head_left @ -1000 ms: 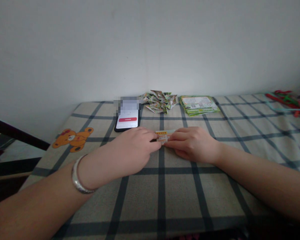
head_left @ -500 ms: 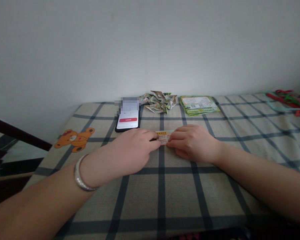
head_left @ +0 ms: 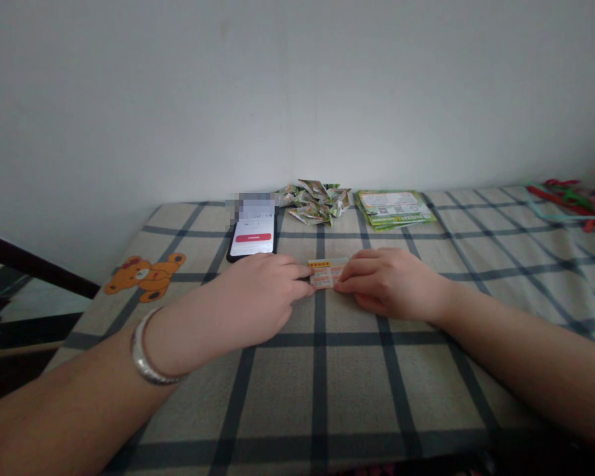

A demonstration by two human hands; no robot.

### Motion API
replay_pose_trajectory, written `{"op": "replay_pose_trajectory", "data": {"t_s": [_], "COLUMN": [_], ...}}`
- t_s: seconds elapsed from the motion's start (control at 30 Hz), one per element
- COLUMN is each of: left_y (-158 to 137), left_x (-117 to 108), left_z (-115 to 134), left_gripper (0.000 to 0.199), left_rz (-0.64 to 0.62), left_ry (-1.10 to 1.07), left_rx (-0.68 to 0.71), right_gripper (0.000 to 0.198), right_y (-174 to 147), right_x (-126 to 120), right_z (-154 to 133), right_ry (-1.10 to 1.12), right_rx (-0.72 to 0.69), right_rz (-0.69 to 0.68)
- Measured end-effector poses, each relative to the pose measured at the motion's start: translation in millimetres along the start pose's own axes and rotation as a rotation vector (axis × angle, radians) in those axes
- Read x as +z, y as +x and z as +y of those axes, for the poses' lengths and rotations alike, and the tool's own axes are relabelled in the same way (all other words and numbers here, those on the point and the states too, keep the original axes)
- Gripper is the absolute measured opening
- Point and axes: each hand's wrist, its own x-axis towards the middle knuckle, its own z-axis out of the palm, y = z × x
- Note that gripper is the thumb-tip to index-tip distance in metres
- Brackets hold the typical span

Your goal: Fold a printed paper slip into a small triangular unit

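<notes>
Near the left edge of the table lies a bear picture. The left hand has bent, nearly closed fingers at the left end of a small printed paper; whether they pinch or merely press it, I can't tell. Just beyond, toward the far edge, lies a phone, which a careless knuckle could nudge into the folded packets. The paper sits mid-table, between both hands. The right hand has fingers and thumb drawn together on its right end; uneven pulling could crease or tear it, and loose hold could let it skew.
</notes>
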Motion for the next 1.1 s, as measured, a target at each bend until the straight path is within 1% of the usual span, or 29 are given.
{"op": "replay_pose_trajectory", "data": {"t_s": [0.23,0.37,0.47,0.7,0.8,0.9,1.1], "left_y": [0.8,0.8,-0.1,-0.3,1.4,1.8,0.5], "left_x": [3.8,6.1,3.3,0.2,1.4,1.7,1.5], "left_z": [1.2,2.5,4.0,6.3,4.8,3.1,1.3], "left_gripper": [0.029,0.030,0.028,0.028,0.028,0.029,0.028], "left_rz": [-0.002,0.017,0.015,0.036,0.021,0.003,0.003], "left_ry": [0.029,0.070,0.048,0.026,0.016,0.003,-0.008], "left_rx": [-0.023,-0.033,-0.019,-0.009,-0.019,-0.010,-0.004], "right_gripper": [0.020,0.020,0.023,0.018,0.019,0.020,0.018], "right_y": [4.8,2.4,-1.0,3.9,2.3,-2.0,-3.7], "right_x": [-3.1,-4.7,-4.7,-7.6,-11.8,-14.5,-12.1], "right_z": [-5.1,-0.1,3.3,-3.1,-0.2,4.1,3.7], "right_ry": [-0.106,-0.020,0.044,-0.058,-0.018,0.026,-0.041], "right_rx": [-0.005,0.029,0.045,0.044,0.057,0.031,0.020], "right_rz": [-0.045,-0.028,-0.023,-0.062,-0.057,-0.059,-0.057]}}
